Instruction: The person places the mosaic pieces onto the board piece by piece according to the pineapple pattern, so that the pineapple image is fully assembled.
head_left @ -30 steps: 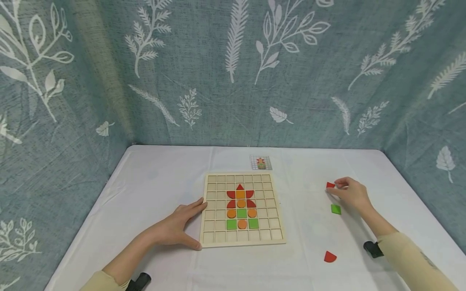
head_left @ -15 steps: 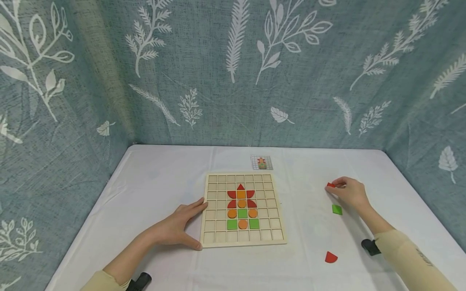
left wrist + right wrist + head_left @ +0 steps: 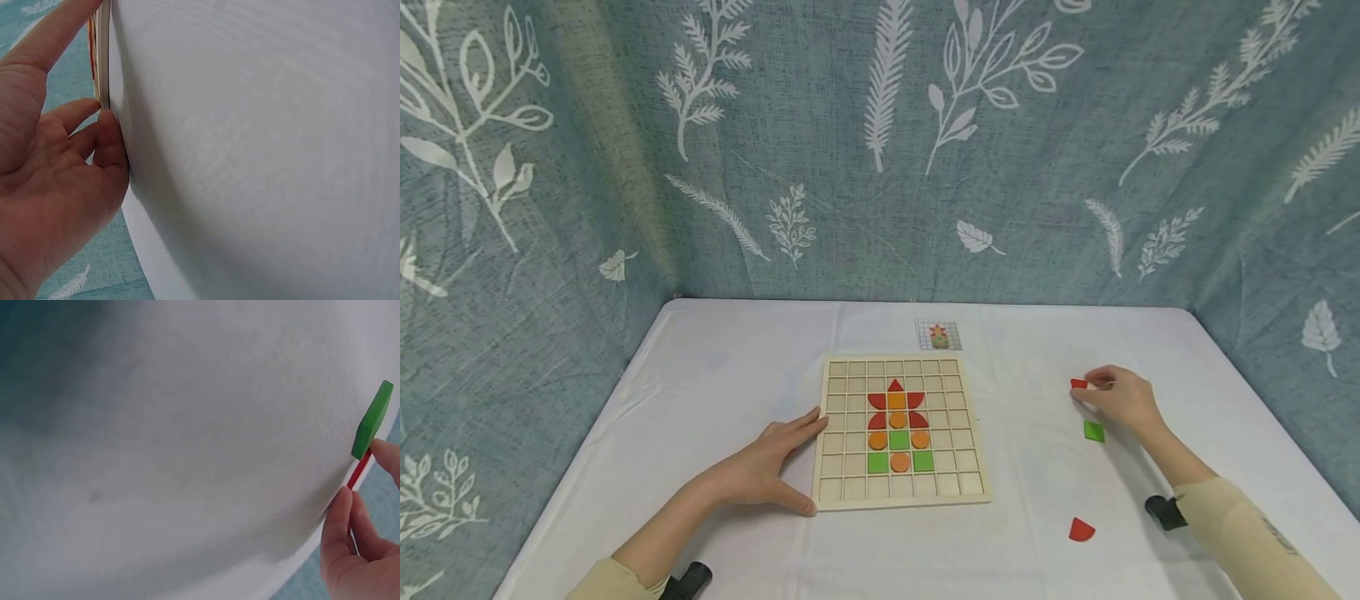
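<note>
A wooden grid board [image 3: 955, 486] lies mid-table, with orange, red and green tiles set in a flower pattern. My left hand [image 3: 763, 467] rests along its left edge, thumb at the near corner and fingers farther up; the left wrist view shows the fingertips against the board's side [image 3: 105, 62]. Over on the right, my right hand [image 3: 1123, 397] pinches a red tile [image 3: 1078, 384] between thumb and fingers. In the right wrist view this red tile [image 3: 359, 470] shows edge-on, partly hidden. A green tile [image 3: 1093, 432] lies just nearer than the hand.
Close to the table's front right lies a red quarter-circle tile [image 3: 1082, 530]. Behind the board is a small pattern card [image 3: 938, 336] with a gridded flower picture. White cloth [image 3: 730, 350] covers the table, and a patterned curtain [image 3: 850, 233] hangs behind it.
My right fingers have closed in on the red tile, which has shifted and turned slightly. The left hand and the board stay where they were.
</note>
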{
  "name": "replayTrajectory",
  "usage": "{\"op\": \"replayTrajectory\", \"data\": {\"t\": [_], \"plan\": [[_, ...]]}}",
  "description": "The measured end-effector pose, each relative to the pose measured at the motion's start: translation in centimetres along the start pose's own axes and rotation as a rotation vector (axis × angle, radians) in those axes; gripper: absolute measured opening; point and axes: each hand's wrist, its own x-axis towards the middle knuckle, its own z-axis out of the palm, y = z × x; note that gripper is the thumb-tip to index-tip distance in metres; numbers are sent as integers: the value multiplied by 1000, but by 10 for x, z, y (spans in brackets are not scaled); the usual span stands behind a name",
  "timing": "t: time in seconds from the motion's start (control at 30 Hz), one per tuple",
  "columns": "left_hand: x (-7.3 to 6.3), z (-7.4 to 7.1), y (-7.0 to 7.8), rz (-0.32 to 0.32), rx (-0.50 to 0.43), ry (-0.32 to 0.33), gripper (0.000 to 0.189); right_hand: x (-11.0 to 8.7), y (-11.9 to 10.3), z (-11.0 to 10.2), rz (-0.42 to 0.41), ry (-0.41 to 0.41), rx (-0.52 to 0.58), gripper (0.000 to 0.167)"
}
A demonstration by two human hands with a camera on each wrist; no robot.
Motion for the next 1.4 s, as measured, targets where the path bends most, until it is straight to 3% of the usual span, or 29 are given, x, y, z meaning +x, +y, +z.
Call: {"op": "replayTrajectory", "data": {"t": [0.43,0.83,1.03,1.4], "plan": [[-1,0,0,2,4,-3,112,-3,-9,7,-14,-5,49,50],[0,-1,2,-21,-1,-9,113,-38,-73,47,-150,-102,234,39],[1,-1,1,-15,-5,-7,114,-56,-99,67,-201,-206,293,32],[1,1,0,-10,-4,-7,114,-82,-129,93,-480,-371,192,24]]}}
